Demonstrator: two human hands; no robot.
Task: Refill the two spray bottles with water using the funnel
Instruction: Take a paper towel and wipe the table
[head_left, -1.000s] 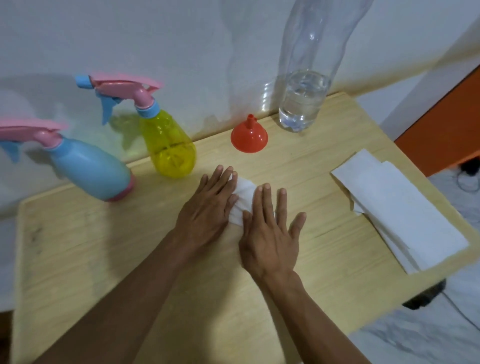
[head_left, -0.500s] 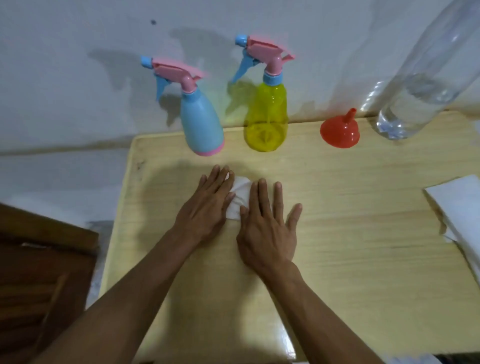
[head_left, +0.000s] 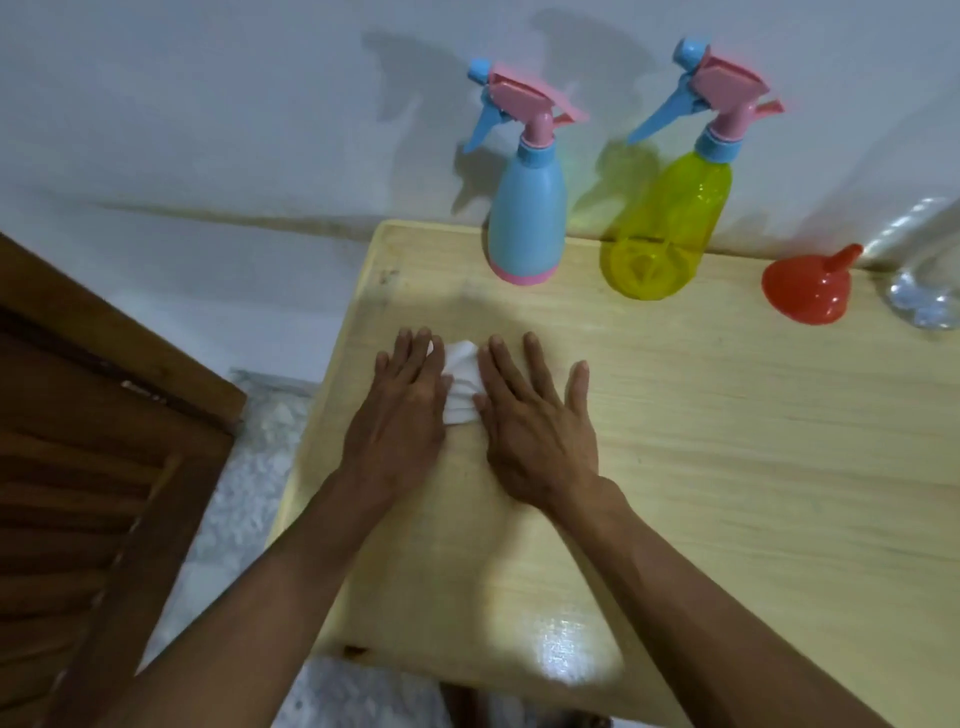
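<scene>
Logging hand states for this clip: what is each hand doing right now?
Left hand: open, flat, pressing the white tissue.
Right hand: open, flat, on the same tissue.

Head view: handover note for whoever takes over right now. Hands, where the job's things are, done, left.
Left hand and right hand: both flat, palms down on a white tissue on the wooden table, gripping nothing.
Blue spray bottle and yellow spray bottle: upright at the table's back edge, spray heads on.
Red funnel: upside down, right of the yellow bottle.
Clear water bottle: far right, mostly cut off.
Done: can't tell if either bottle was refilled.
Left: confirm fill levels; if empty, uncap, funnel, pour.
</scene>
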